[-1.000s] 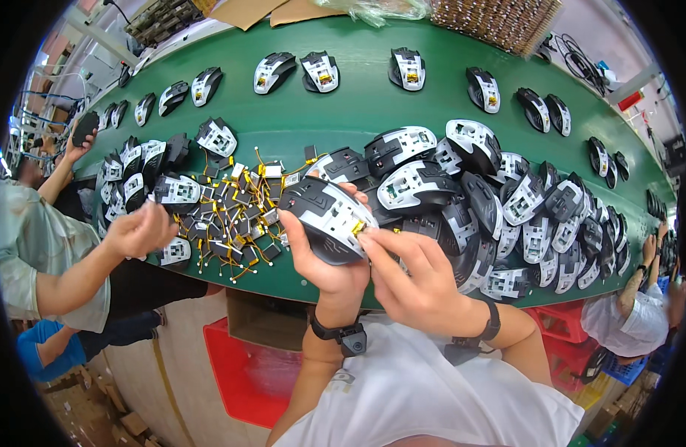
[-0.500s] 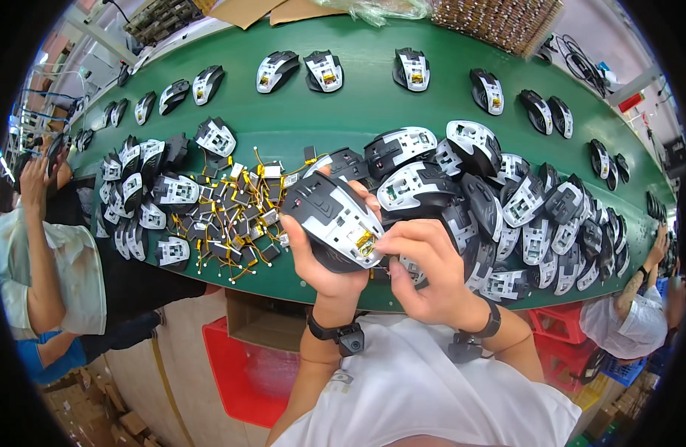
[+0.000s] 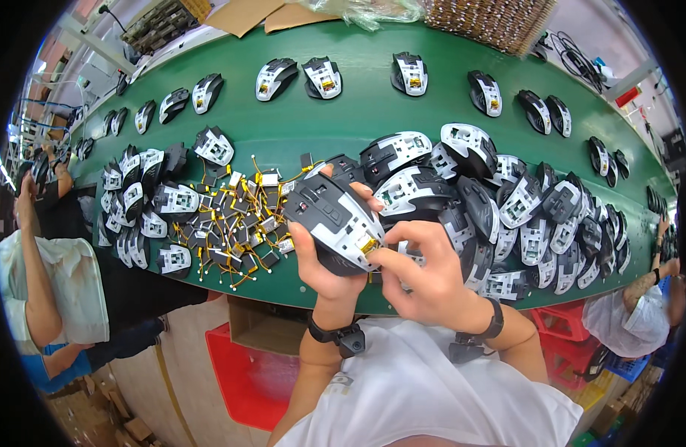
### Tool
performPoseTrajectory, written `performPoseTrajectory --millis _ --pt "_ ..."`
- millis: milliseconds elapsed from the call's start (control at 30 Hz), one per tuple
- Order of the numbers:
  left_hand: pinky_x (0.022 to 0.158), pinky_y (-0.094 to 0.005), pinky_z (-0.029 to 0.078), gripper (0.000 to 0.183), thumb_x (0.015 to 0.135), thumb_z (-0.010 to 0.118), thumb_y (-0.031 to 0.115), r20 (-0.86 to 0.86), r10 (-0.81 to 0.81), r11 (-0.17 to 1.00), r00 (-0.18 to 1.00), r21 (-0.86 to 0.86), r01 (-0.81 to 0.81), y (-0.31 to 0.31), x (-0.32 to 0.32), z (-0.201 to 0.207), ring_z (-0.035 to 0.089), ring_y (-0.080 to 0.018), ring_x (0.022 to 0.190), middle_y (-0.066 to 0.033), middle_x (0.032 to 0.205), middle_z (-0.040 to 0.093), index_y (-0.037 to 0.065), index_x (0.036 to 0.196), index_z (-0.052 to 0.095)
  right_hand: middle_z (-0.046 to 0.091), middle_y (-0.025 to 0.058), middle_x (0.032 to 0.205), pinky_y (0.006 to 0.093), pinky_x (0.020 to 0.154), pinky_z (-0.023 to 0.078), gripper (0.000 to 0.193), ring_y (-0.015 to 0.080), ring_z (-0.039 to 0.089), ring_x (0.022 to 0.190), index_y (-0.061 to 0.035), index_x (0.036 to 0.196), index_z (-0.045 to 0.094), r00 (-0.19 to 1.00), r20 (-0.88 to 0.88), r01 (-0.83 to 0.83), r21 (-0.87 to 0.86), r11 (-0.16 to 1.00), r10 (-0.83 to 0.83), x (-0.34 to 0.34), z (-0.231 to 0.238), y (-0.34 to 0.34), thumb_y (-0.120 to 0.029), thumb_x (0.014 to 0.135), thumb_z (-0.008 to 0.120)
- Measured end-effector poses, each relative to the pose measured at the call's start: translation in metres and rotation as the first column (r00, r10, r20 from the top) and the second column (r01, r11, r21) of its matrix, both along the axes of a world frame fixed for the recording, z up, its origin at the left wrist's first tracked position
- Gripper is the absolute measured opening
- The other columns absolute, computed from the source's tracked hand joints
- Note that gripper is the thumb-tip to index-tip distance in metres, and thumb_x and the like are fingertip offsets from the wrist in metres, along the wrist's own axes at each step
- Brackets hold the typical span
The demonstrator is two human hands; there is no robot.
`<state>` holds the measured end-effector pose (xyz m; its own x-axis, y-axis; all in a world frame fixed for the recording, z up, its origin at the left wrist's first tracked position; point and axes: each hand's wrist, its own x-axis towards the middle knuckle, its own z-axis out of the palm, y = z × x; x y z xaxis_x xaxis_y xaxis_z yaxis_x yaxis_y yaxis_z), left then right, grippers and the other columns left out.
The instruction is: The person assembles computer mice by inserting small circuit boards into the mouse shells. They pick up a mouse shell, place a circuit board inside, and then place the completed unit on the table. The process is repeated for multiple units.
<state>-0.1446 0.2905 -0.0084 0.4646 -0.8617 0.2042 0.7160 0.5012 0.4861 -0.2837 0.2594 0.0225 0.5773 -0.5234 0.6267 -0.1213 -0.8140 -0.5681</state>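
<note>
My left hand is wrapped round a black-and-white computer mouse, held above the near side of the green table with its open white section towards me. In that opening sits a small part with yellow tape. My right hand is closed, thumb and forefinger bent against the mouse's right edge beside the yellow tape. Whatever lies between those fingertips is hidden. Left of the held mouse is a loose heap of small battery packs with yellow-and-black wires and white plugs.
Similar mice lie piled at right and left on the green table. A spaced row of mice crosses its far part. A red crate stands below the near edge. Other people sit at both sides.
My right thumb has come up from below onto the mouse's edge by the yellow tape, and the fingers have curled in. My left hand keeps the mouse nearly still.
</note>
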Motion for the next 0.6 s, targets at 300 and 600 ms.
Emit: performPoseTrajectory --millis 300,600 --pt "0.086 -0.0453 0.054 0.066 0.101 0.028 0.056 0.043 0.034 0.968 0.999 0.246 -0.043 0.0 0.001 0.005 0.064 -0.034 0.103 -0.0236 0.124 0.061 0.003 0.137 0.045 0.049 0.0142 0.121 0.0403 0.082 0.051 0.05 0.0339 0.054 0.103 -0.0035 0.116 0.062 0.983 -0.159 -0.093 0.011 0.996 0.094 -0.007 0.003 -0.01 -0.001 0.066 0.07" --pt "0.086 -0.042 0.056 0.046 0.102 0.038 0.036 0.081 -0.168 0.902 0.982 0.414 0.12 -0.019 0.059 0.017 0.068 -0.0277 0.096 -0.0169 0.112 0.068 0.0 0.122 0.059 0.05 0.0155 0.131 0.0445 0.097 0.046 0.055 0.0379 0.049 0.116 -0.0032 0.126 0.057 0.938 -0.273 -0.215 0.027 0.976 0.214 -0.048 0.024 -0.023 -0.006 0.073 0.071"
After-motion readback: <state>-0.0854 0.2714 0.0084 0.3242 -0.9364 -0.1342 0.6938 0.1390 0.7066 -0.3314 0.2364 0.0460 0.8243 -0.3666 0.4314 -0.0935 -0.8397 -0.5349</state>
